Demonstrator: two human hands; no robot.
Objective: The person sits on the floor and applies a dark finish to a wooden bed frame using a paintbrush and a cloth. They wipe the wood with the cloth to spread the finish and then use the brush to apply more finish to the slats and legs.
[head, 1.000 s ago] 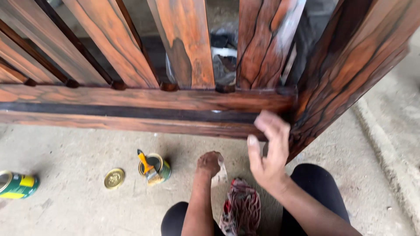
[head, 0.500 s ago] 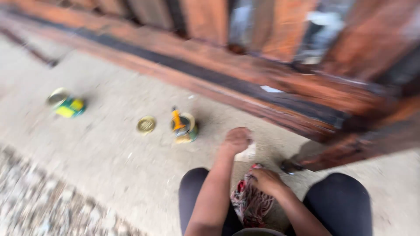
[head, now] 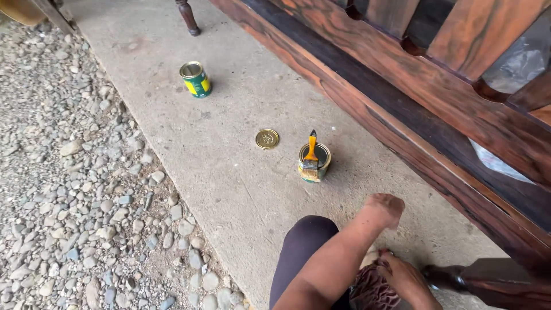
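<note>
Two hands low in the frame, near the bottom edge of the concrete slab (head: pixel 229 189). Left hand (head: pixel 383 209) is curled into a loose fist, knuckles down on the concrete, fingers pressed together, nothing visibly in it. Right hand (head: pixel 405 279) is closed round a dark reddish patterned rag (head: pixel 373 291), pinching it against the lap; fingertips partly hidden by the cloth. Dark-trousered knee (head: pixel 304 247) just beside the left forearm.

Ahead of the left hand, toward the slab's middle: small open tin (head: pixel 314 163) w/ a paintbrush (head: pixel 311 156) resting across its rim, orange handle pointing away, bristles toward the person. Gold round lid (head: pixel 267 139) lies flat just left of the tin, apart from it. Further off, near the slab's far-left edge, a second green-and-yellow tin (head: pixel 196 79) stands upright, well apart from the first.

Left of the slab: loose grey gravel (head: pixel 74 183). Right side: dark-stained wooden furniture frame (head: pixel 436 109) w/ slats running diagonally, its turned foot (head: pixel 445 276) on the concrete just right of the right hand. Another turned leg (head: pixel 187 16) at the top edge.
</note>
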